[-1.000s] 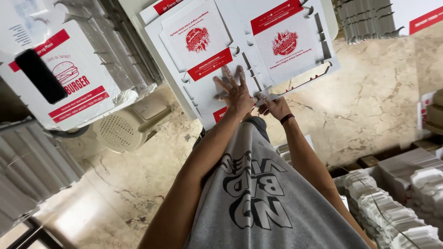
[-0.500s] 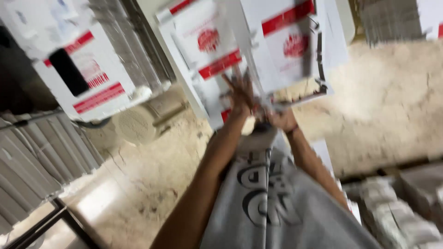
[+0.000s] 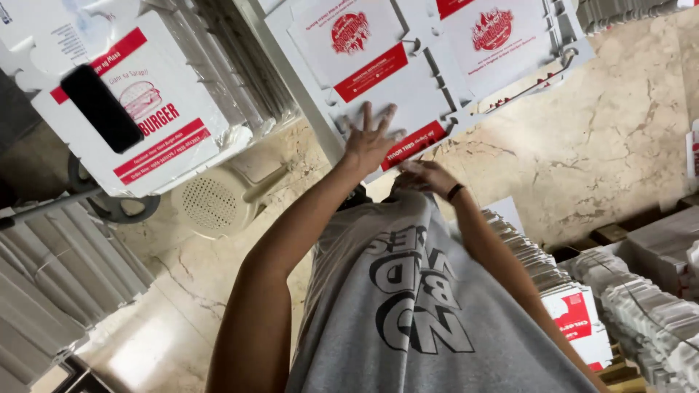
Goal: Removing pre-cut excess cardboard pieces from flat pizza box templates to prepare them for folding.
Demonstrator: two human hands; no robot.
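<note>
A flat white die-cut cardboard box blank with red printed panels lies on a pile at the top centre. My left hand rests flat on its near part, fingers spread. My right hand, with a dark band at the wrist, sits at the blank's near edge just below a red strip, fingers curled on that edge. Both arms reach forward over my grey printed shirt.
A second pile of white-and-red blanks at the left carries a black phone. A cream plastic stool stands on the marble floor. Stacks of folded cardboard fill the right and lower left.
The view swung and steadied. My left hand stays flat on the blank with fingers spread wider; my right hand slid slightly left along the near edge.
</note>
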